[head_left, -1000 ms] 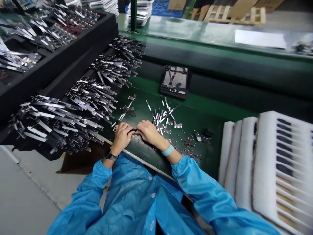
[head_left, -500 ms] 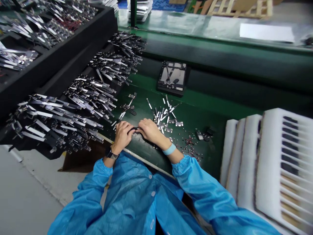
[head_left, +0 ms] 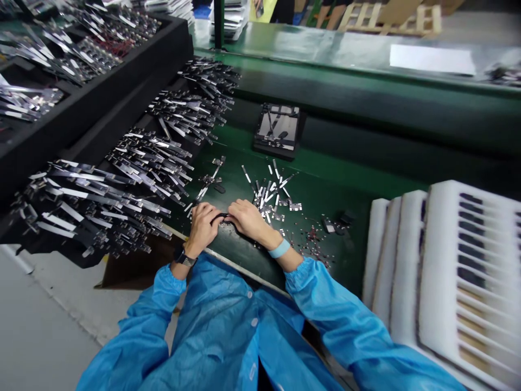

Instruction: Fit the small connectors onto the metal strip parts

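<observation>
Close to the bench's front edge, my left hand (head_left: 204,225) and my right hand (head_left: 247,218) are pinched together around a small black part (head_left: 221,215). Fingers cover most of it, so its exact kind cannot be made out. Just beyond my right hand lies a loose cluster of silver-and-black flex strips (head_left: 268,193). A few more strips and a small black piece (head_left: 218,188) rest past my left hand. Tiny reddish bits (head_left: 313,239) are scattered to the right of my right wrist, beside small dark parts (head_left: 336,224).
At left, black foam holders (head_left: 122,81) bristle with rows of flex strips (head_left: 93,201). A dark tray (head_left: 277,130) with a shiny surface sits farther back. White slotted foam trays (head_left: 439,260) stand at right. White paper (head_left: 431,58) lies on the rear ledge.
The view has shifted slightly, and a person in yellow shows at the top edge. Both hands keep their hold on the black part, with hardly any movement.
</observation>
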`<action>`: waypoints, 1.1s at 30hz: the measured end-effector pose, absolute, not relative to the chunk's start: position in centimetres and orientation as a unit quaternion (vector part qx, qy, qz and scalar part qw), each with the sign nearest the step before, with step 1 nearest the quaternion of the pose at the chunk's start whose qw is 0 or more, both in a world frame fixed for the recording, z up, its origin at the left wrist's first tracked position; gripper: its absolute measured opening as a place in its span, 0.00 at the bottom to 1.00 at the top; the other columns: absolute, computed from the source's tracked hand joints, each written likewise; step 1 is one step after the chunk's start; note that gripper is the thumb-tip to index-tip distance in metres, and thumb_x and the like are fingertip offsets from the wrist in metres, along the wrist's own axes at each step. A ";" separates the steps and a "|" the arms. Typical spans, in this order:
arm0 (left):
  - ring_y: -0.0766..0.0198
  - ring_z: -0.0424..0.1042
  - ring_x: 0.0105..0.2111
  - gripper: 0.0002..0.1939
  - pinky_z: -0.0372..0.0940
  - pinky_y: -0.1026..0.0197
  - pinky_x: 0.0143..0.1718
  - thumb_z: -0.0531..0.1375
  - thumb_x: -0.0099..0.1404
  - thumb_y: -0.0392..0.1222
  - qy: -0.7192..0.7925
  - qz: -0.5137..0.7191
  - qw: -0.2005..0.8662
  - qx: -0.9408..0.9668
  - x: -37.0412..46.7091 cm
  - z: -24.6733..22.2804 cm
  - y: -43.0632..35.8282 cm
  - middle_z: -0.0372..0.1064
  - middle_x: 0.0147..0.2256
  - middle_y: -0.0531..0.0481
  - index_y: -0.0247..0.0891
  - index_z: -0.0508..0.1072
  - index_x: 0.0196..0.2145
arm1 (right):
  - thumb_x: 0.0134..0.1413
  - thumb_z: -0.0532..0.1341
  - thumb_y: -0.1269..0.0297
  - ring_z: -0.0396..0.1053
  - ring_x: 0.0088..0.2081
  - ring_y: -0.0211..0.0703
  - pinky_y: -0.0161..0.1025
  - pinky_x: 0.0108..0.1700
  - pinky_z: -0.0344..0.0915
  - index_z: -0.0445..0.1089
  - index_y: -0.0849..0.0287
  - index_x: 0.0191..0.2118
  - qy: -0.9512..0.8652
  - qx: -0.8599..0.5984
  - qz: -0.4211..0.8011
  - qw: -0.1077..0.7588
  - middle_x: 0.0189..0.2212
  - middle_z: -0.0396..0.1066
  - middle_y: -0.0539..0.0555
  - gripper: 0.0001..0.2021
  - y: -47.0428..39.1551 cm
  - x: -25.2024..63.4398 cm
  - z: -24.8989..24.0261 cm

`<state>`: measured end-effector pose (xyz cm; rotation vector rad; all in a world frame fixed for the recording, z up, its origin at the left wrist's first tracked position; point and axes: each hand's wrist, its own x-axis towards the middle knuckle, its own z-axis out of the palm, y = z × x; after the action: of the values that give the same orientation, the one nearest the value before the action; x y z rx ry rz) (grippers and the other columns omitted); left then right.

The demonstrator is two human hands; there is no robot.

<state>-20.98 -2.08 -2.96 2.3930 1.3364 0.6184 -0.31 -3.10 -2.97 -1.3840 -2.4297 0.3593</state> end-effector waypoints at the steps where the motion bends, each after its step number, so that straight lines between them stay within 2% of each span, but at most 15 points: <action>1: 0.49 0.69 0.53 0.07 0.62 0.44 0.56 0.61 0.75 0.39 0.466 0.218 0.167 0.841 -21.0 -2.8 -2.2 0.78 0.45 0.44 0.42 0.81 0.43 | 0.78 0.55 0.60 0.65 0.40 0.53 0.45 0.44 0.54 0.72 0.59 0.39 -0.848 -0.488 0.133 0.159 0.36 0.74 0.61 0.15 -3.1 -0.3 -2.7; 5: 0.50 0.70 0.50 0.08 0.60 0.46 0.56 0.58 0.75 0.34 0.430 0.224 0.163 0.859 -21.5 -1.9 -3.0 0.78 0.41 0.45 0.40 0.79 0.42 | 0.78 0.56 0.56 0.66 0.36 0.48 0.42 0.43 0.55 0.71 0.60 0.37 -0.829 -0.487 0.215 0.170 0.34 0.74 0.58 0.17 -3.0 0.3 -1.1; 10: 0.52 0.71 0.46 0.08 0.60 0.45 0.57 0.58 0.75 0.33 0.360 0.225 0.151 0.893 -22.2 0.1 -2.6 0.77 0.39 0.47 0.40 0.78 0.43 | 0.80 0.52 0.53 0.62 0.29 0.40 0.38 0.37 0.53 0.69 0.59 0.31 -0.811 -0.420 0.365 0.181 0.25 0.69 0.50 0.25 -2.1 1.6 1.9; 13: 0.53 0.72 0.45 0.09 0.61 0.44 0.58 0.57 0.75 0.33 0.325 0.226 0.150 0.906 -22.0 1.8 -1.9 0.78 0.38 0.48 0.41 0.78 0.43 | 0.77 0.57 0.53 0.60 0.28 0.38 0.37 0.36 0.54 0.71 0.59 0.32 -0.820 -0.366 0.405 0.174 0.25 0.68 0.48 0.21 -1.7 2.3 3.4; 16: 0.50 0.74 0.53 0.11 0.57 0.38 0.67 0.59 0.74 0.34 0.307 0.250 0.117 0.911 -21.4 3.2 -1.9 0.79 0.47 0.45 0.42 0.77 0.51 | 0.75 0.59 0.57 0.59 0.28 0.38 0.36 0.36 0.54 0.71 0.59 0.33 -0.815 -0.356 0.413 0.197 0.25 0.66 0.47 0.17 -2.0 3.1 4.4; 18: 0.45 0.69 0.64 0.21 0.51 0.33 0.72 0.63 0.73 0.37 0.325 0.312 0.072 0.890 -20.9 3.5 -2.6 0.75 0.58 0.40 0.42 0.73 0.62 | 0.74 0.58 0.56 0.57 0.28 0.38 0.37 0.35 0.53 0.68 0.58 0.30 -0.792 -0.386 0.408 0.240 0.24 0.63 0.46 0.19 -2.3 3.9 4.9; 20: 0.42 0.65 0.68 0.29 0.53 0.33 0.72 0.67 0.71 0.40 0.365 0.418 0.044 0.831 -20.2 3.3 -3.4 0.70 0.64 0.35 0.41 0.68 0.67 | 0.74 0.57 0.53 0.56 0.28 0.38 0.37 0.35 0.53 0.64 0.57 0.29 -0.749 -0.428 0.398 0.312 0.23 0.60 0.45 0.21 -2.7 4.8 5.3; 22: 0.45 0.70 0.64 0.27 0.63 0.39 0.66 0.67 0.72 0.43 0.414 0.520 0.076 0.743 -19.3 2.9 -3.9 0.71 0.61 0.35 0.40 0.69 0.66 | 0.73 0.57 0.50 0.56 0.29 0.38 0.38 0.35 0.53 0.61 0.56 0.28 -0.699 -0.461 0.380 0.392 0.24 0.59 0.46 0.22 -2.9 5.5 5.8; 23: 0.48 0.73 0.59 0.24 0.67 0.43 0.62 0.65 0.74 0.45 0.435 0.552 0.124 0.700 -18.6 2.8 -3.9 0.74 0.58 0.36 0.40 0.70 0.64 | 0.72 0.57 0.49 0.56 0.29 0.38 0.38 0.35 0.53 0.60 0.56 0.27 -0.676 -0.472 0.368 0.429 0.24 0.58 0.46 0.23 -3.0 5.8 6.0; 26: 0.57 0.79 0.42 0.21 0.72 0.54 0.46 0.59 0.78 0.56 0.448 0.548 0.351 0.612 -16.1 3.0 -2.6 0.79 0.43 0.41 0.37 0.74 0.58 | 0.70 0.58 0.44 0.55 0.29 0.38 0.38 0.35 0.53 0.57 0.55 0.26 -0.619 -0.490 0.344 0.507 0.24 0.56 0.45 0.25 -2.8 5.8 6.4; 29: 0.63 0.73 0.27 0.28 0.67 0.62 0.30 0.57 0.75 0.67 0.396 0.499 0.528 0.562 -13.0 4.0 -0.7 0.75 0.31 0.47 0.36 0.77 0.45 | 0.69 0.59 0.41 0.56 0.29 0.38 0.38 0.35 0.55 0.59 0.55 0.26 -0.580 -0.491 0.352 0.545 0.24 0.58 0.45 0.26 -2.9 5.0 6.6; 31: 0.67 0.67 0.22 0.30 0.61 0.64 0.23 0.62 0.69 0.71 0.379 0.498 0.582 0.519 -11.1 4.7 0.1 0.69 0.25 0.53 0.37 0.75 0.35 | 0.70 0.58 0.41 0.59 0.29 0.39 0.38 0.36 0.57 0.62 0.55 0.28 -0.574 -0.478 0.376 0.549 0.24 0.61 0.46 0.25 -3.3 4.4 6.6; 33: 0.70 0.60 0.19 0.29 0.55 0.66 0.19 0.68 0.64 0.70 0.381 0.511 0.610 0.470 -9.7 5.3 0.2 0.62 0.22 0.57 0.38 0.72 0.30 | 0.72 0.57 0.42 0.59 0.29 0.39 0.38 0.35 0.57 0.61 0.55 0.28 -0.573 -0.470 0.392 0.545 0.24 0.62 0.46 0.25 -4.0 4.0 6.5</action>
<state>-9.65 0.21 5.34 1.0858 0.8791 1.1794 4.02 -3.95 6.53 -1.1140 -1.3590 0.9294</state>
